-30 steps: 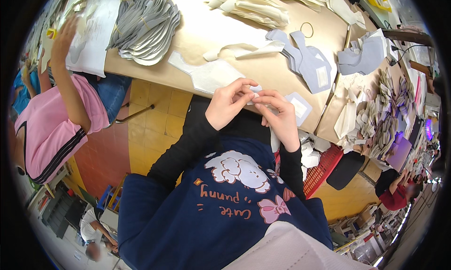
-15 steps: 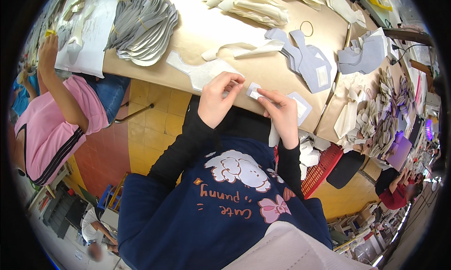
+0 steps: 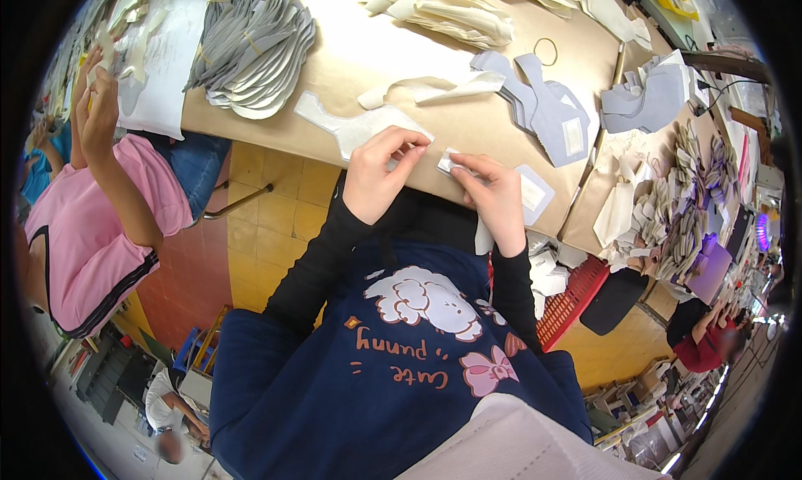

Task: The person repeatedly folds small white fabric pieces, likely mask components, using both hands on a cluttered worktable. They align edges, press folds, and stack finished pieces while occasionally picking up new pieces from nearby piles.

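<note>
My left hand (image 3: 378, 172) and my right hand (image 3: 491, 198) are raised close together at the near edge of a brown paper-covered table (image 3: 368, 54). My right hand pinches a small white strip (image 3: 449, 162) between thumb and fingers. The fingertips of my left hand are bent toward that strip, a short gap away, with nothing visibly held. A flat white cut-out piece (image 3: 351, 127) lies on the table just beyond my left hand. A grey piece with a white patch (image 3: 535, 193) lies beside my right hand.
Stacks of grey shaped pieces (image 3: 251, 54) and cream pieces (image 3: 443, 8) cover the table's far side. More grey pieces (image 3: 543, 104) lie to the right. A person in a pink top (image 3: 92, 221) works at the left. A red basket (image 3: 568, 304) sits below right.
My two hands have drawn slightly apart and shifted to the right; the left fingers no longer touch the strip, which stays in my right hand. The person at the left raised both hands.
</note>
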